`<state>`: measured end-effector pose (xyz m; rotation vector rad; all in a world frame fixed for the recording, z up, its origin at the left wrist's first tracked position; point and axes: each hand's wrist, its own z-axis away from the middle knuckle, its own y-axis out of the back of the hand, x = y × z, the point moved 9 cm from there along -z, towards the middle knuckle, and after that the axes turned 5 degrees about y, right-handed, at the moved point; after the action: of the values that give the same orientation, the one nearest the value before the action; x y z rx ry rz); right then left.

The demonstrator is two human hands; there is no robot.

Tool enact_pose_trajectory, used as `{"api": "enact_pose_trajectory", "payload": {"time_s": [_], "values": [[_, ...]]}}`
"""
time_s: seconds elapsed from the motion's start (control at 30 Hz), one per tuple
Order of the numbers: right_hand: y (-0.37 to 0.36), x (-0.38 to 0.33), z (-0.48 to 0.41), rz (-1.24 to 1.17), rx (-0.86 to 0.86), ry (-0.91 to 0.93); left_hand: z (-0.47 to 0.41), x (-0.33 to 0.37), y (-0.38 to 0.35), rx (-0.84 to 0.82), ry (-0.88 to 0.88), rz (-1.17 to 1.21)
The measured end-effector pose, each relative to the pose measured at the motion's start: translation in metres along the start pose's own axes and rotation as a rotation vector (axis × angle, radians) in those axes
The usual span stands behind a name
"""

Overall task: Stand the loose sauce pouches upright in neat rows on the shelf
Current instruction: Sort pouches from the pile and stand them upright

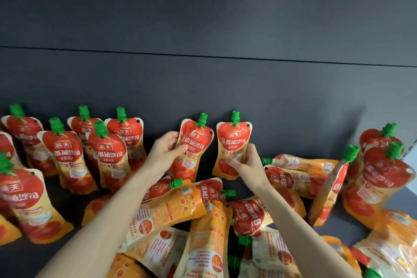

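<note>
- While we pinch one pouch in each hand, both stand side by side toward the back of the shelf [29, 257]. Our left hand [165, 149] has its thumb on the front and fingers behind the edge of the left pouch [196, 140]. Our right hand [244, 160] nips the lower right side of the right pouch [234, 140].
- We judge them light, soft and glossy: filled film that sags and slips. The waist or a side seam looks the best hold, pressing the base flat to seat it. The cap [235, 117] seems the only stiff part.
- The left pouch tilts to the right; our hand hides its base.
- Just below our wrists lies the heap [203, 221] of loose pouches, overlapping, caps pointing every way. It crowds the ground for a next row.
- To the left stand the rows [108, 153], apart from the left pouch.
- To the right, a leaning pouch [334, 187] rests against a standing group [383, 165] and could topple if bumped.
</note>
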<state>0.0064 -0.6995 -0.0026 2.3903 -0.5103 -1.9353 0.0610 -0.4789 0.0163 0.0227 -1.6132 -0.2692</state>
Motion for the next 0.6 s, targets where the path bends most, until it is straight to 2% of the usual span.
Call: {"api": "enact_pose_trajectory", "payload": {"time_s": [0.13, 0.3, 0.37, 0.5, 0.6], "values": [[0.004, -0.005, -0.002, 0.105, 0.076, 0.021, 0.0, 0.004, -0.004, -0.092, -0.011, -0.066], [0.005, -0.005, -0.007, 0.11, 0.089, 0.035, -0.002, 0.011, 0.004, 0.046, -0.072, -0.003], [0.001, -0.005, -0.009, 0.121, 0.07, 0.036, -0.003, 0.006, 0.002, 0.024, -0.069, 0.008], [-0.004, -0.004, -0.009, 0.175, 0.025, 0.053, -0.007, 0.002, -0.004, -0.075, -0.075, -0.183], [-0.004, -0.004, -0.008, 0.2, 0.02, 0.06, -0.008, 0.001, 0.0, -0.04, -0.067, -0.185]]}}
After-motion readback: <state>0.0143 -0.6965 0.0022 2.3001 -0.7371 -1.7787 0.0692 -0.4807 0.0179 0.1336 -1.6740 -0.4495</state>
